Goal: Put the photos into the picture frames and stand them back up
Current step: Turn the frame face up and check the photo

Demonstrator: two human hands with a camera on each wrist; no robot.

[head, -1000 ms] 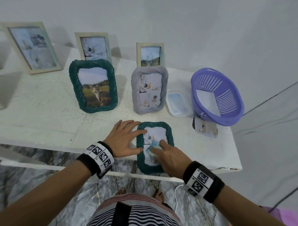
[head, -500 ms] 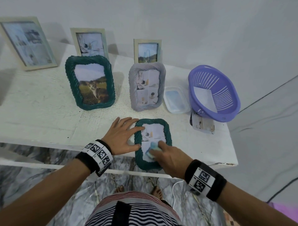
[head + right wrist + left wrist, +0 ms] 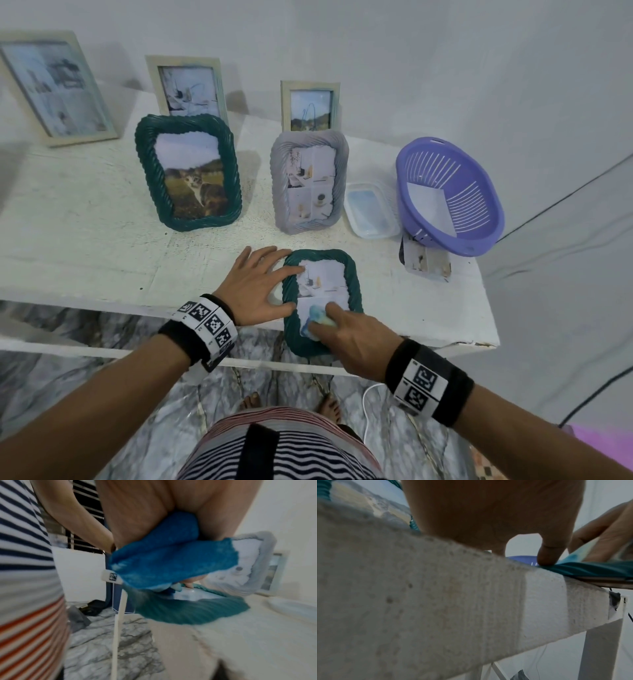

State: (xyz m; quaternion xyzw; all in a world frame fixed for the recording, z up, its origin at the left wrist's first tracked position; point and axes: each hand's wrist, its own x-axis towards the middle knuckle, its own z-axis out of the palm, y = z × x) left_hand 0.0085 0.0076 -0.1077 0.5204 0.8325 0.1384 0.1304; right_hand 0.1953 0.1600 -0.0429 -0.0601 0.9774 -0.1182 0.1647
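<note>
A small green frame (image 3: 322,301) lies flat, face up, at the front edge of a white table (image 3: 85,219), its near end overhanging the edge, with a photo under the glass. The L hand (image 3: 260,287) lies spread, fingers straight, pressing the frame's left rim. The R hand (image 3: 346,334) has its fingers curled round a blue cloth (image 3: 317,317), held against the glass's lower part.

Frames total 6: 5 upright, 1 flat. Back row has 3 pale frames (image 3: 58,89) w/ photos; mid row has 1 large green frame (image 3: 188,173) w/ a cat photo and 1 grey frame (image 3: 310,181).

To the right: 1 clear tray (image 3: 371,214), 1 purple basket (image 3: 448,197) w/ 1 white sheet inside, and 1 loose photo (image 3: 426,263) partly under the basket.
</note>
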